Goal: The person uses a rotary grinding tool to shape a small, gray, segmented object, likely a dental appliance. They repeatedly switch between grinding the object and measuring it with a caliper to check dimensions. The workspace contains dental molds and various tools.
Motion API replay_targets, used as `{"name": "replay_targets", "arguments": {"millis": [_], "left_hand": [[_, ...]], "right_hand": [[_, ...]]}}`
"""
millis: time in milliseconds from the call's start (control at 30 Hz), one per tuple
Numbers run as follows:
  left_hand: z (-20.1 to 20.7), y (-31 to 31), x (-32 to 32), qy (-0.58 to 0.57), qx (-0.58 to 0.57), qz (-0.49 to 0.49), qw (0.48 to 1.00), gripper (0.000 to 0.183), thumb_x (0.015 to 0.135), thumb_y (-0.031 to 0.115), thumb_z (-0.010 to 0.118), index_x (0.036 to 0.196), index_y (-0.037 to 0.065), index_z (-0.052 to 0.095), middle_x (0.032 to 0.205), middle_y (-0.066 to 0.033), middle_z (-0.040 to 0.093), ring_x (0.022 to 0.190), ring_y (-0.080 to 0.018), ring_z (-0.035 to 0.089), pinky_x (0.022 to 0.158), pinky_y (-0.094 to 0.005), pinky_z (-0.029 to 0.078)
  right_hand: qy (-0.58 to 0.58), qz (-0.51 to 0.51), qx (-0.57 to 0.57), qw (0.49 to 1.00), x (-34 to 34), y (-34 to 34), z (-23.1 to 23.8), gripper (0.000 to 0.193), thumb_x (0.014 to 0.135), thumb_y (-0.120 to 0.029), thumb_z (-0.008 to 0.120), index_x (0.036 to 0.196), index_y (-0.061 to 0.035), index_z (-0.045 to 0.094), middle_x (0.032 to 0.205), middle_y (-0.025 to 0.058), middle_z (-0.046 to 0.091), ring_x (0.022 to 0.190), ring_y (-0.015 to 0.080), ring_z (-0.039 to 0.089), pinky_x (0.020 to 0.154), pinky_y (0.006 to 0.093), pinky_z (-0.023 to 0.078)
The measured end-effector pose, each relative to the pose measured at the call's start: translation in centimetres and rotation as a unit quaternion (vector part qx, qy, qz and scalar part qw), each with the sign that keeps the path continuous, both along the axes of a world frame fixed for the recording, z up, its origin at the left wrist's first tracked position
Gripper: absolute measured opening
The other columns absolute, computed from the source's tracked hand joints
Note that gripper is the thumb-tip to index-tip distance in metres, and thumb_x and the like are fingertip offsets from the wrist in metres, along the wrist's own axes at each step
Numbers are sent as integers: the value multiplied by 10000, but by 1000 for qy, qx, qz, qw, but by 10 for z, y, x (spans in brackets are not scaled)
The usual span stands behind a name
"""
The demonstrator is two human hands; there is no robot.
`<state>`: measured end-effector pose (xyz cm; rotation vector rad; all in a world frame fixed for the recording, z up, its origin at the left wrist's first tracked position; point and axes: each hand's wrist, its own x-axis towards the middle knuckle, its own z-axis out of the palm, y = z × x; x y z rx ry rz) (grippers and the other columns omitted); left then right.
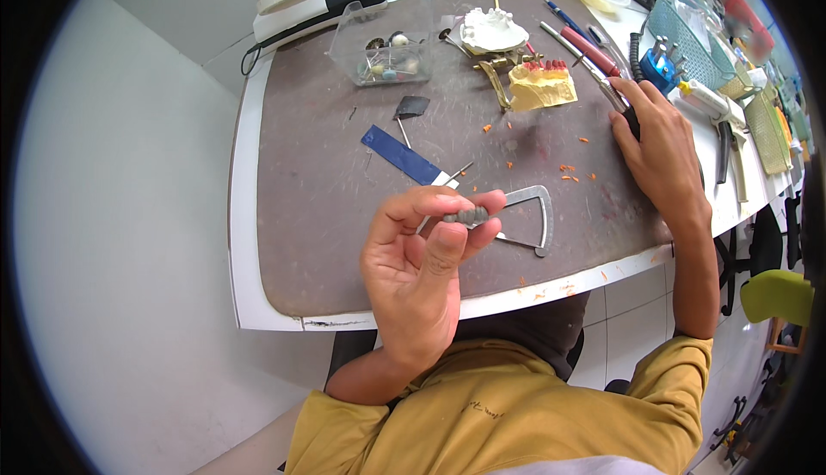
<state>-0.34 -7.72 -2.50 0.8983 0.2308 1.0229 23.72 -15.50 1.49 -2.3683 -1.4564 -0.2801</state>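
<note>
Pinching a small grey ribbed tool handle (465, 215) between thumb and fingertips, our left hand (422, 260) holds it lifted over the near middle of the counter (318, 174); fingers closed on it. A thin metal shaft seems to run from it to the left, hard to tell. Just behind it on the mat lies a metal caliper (533, 217), and left of that a blue flat strip (397, 153). Our right hand (658, 152) lies on the far right of the mat, fingers curled around a dark handpiece (632, 120); grip looks closed, partly hidden. Farther off sit a yellow dental model with red wax teeth (540, 83), a white plaster cast (492, 29) and a clear box of burs (387, 49). Orange wax crumbs (568, 169) are scattered near the right hand. To do this well, we judge, keep the pinch firm at the ribbed part and the wrist steady.
</note>
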Motion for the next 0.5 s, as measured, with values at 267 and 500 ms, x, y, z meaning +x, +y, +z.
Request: {"name": "replay_targets", "arguments": {"millis": [267, 500], "left_hand": [[-1, 0, -2, -20, -28, -5, 999, 184, 889, 43, 618, 1036, 26, 509, 1062, -91, 549, 1085, -336, 587, 878, -357, 552], [-1, -1, 1, -22, -14, 4, 1000, 156, 904, 36, 591, 1038, 22, 512, 1059, -105, 557, 1100, -343, 577, 900, -376, 541]], "right_hand": [[-47, -12, -10, 999, -3, 1, -4, 271, 865, -150, 580, 1099, -16, 607, 981, 153, 630, 918, 320, 611, 833, 412, 460], [-30, 8, 21, 999, -2, -1, -6, 244, 850, -133, 592, 1048, 4, 629, 984, 166, 628, 915, 327, 610, 833, 417, 461]]}}
